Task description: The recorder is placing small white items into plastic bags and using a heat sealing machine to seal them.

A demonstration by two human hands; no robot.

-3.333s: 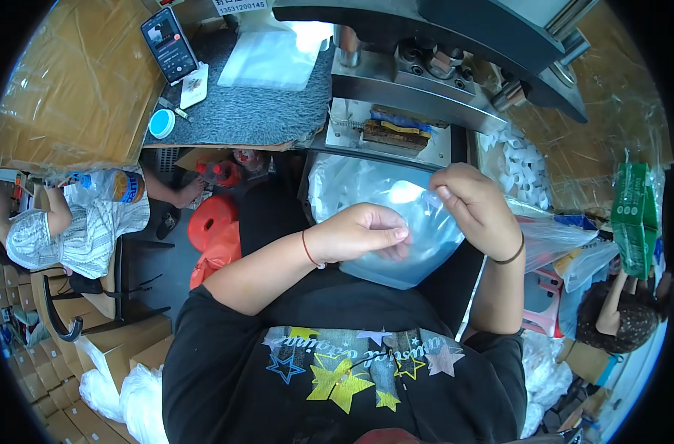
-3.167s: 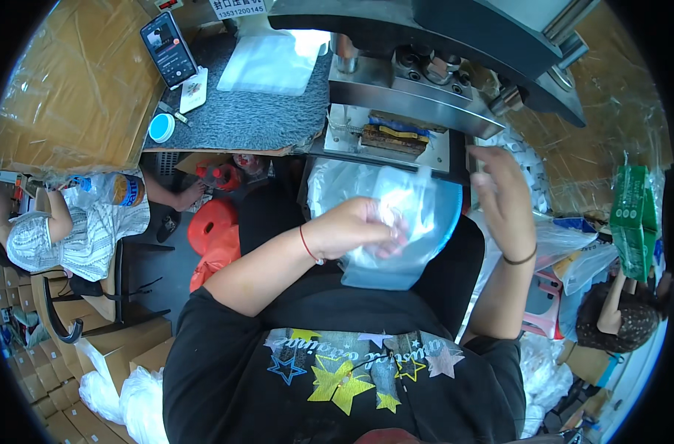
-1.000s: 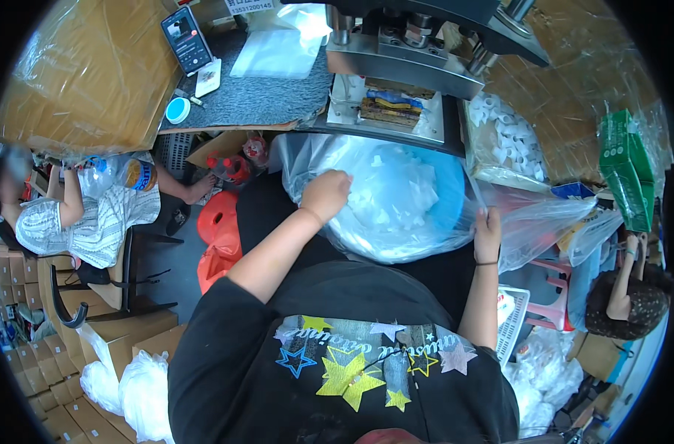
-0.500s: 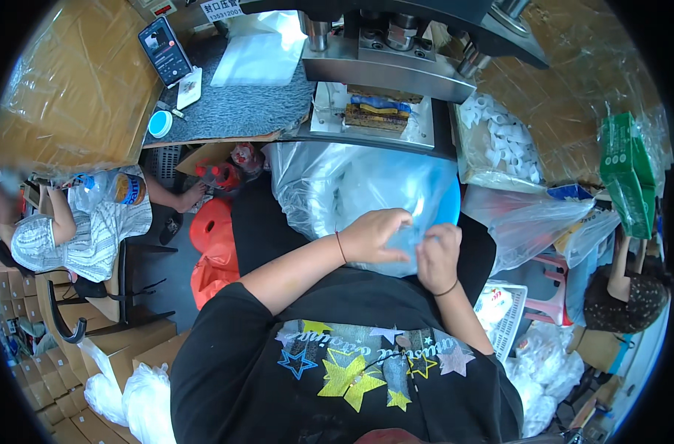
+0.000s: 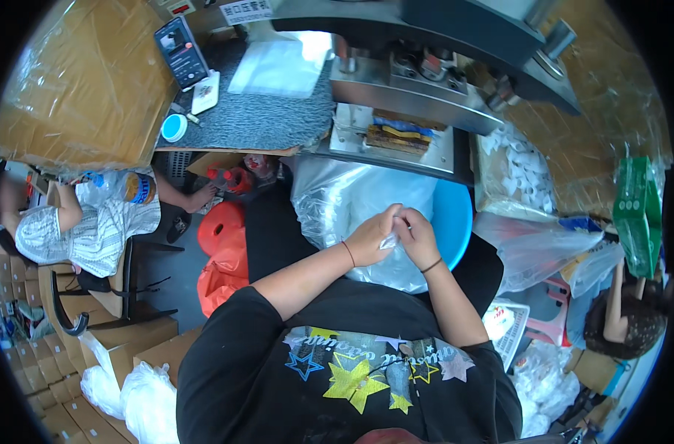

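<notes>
My left hand (image 5: pixel 372 243) and my right hand (image 5: pixel 417 240) meet over my lap, fingers curled together. Between them shows a small crumpled bit of clear, whitish plastic (image 5: pixel 388 242); its exact kind is too small to tell. The left fingers close around it and the right fingers pinch at its upper side, hiding most of it. Beneath the hands, a large clear plastic bag (image 5: pixel 329 194) lines a blue basin (image 5: pixel 461 226) held between my legs. Pale contents show blurred through the bag.
Ahead stands a press machine (image 5: pixel 418 92) with a metal plate and die (image 5: pixel 400 137). Left of it a mat carries a phone (image 5: pixel 181 52), clear bags (image 5: pixel 277 68) and a round tub (image 5: pixel 174 128). White scraps (image 5: pixel 525 174) fill a tray at right. Two people sit at either side.
My hands have come together, the right one moving left against the left. The plastic is now bunched between them. The whole view has shifted, with the machine and basin further right.
</notes>
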